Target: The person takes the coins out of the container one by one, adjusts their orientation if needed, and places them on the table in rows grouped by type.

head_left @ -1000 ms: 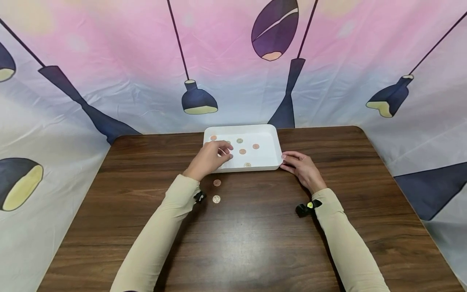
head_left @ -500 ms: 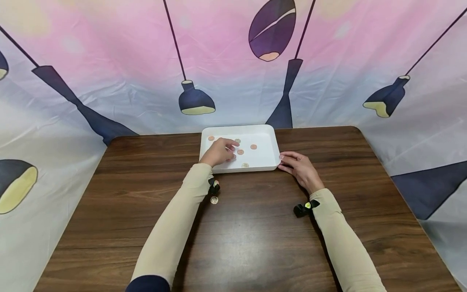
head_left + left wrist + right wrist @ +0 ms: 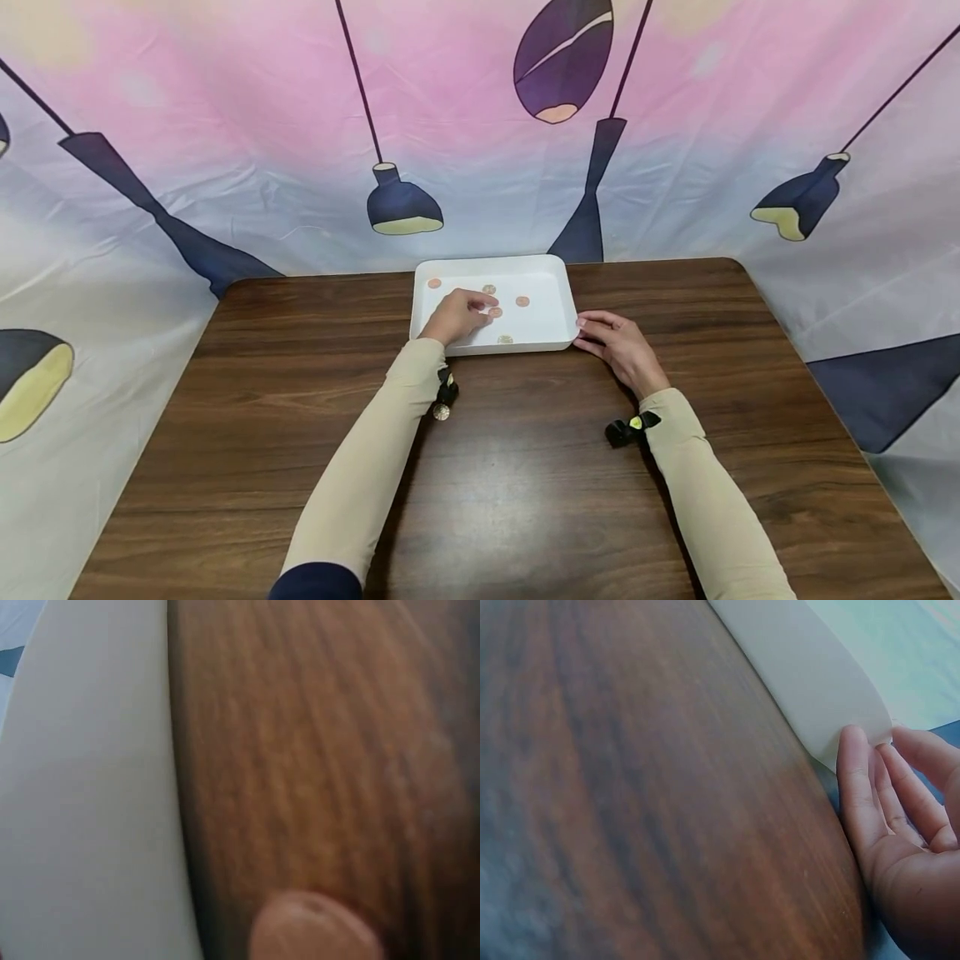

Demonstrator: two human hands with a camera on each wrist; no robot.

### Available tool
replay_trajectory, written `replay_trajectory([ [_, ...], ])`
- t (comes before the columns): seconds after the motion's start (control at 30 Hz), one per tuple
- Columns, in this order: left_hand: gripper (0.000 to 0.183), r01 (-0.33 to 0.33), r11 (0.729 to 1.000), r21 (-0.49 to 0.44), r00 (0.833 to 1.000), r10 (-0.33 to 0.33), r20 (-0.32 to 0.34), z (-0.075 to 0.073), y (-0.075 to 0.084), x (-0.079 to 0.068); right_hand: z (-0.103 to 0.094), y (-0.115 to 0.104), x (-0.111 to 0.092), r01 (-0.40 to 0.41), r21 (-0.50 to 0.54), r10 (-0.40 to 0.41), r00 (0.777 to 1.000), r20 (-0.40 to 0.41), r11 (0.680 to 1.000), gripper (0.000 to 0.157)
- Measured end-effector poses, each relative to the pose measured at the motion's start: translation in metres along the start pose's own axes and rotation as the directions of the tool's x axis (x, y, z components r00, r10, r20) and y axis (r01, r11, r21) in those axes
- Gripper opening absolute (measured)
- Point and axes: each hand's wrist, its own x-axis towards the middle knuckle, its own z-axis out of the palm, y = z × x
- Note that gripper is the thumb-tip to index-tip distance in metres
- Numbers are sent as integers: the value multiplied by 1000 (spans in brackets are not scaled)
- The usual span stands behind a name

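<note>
My left hand (image 3: 457,317) reaches over the near wall of a shallow white tray (image 3: 551,292), thumb and fingers apart around a copper coin (image 3: 495,312) on its floor. That coin lies flat, and contact with it cannot be told. Other coins lie in the tray, among them a copper coin (image 3: 522,301) and a gold-coloured coin (image 3: 506,339). At the tray's near right corner my right hand (image 3: 622,346) holds on, its thumb (image 3: 853,761) against the wall and the fingers round the other side.
On the brown wooden table (image 3: 495,500) a light coin (image 3: 441,412) lies by the left wrist's camera. The left wrist view has the tray's outer wall (image 3: 97,787) beside a blurred coppery round shape (image 3: 311,930). A patterned cloth (image 3: 300,192) hangs behind the table.
My left hand has moved right and deeper over the tray, to the copper coin near its middle. The left wrist now covers a copper coin on the table. My right hand stays put.
</note>
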Motion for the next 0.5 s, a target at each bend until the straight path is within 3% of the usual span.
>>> replay_trajectory([
  [0.2,24,-8,1000,-7,1000,8,-13,2,-2,2,-1,-2,-2,-1,-23,1,1000,0,1000,36],
  [0.5,21,-33,999,-3,998,33,-46,3,-4,0,-1,0,-1,-1,1,1,1000,8,1000,23],
])
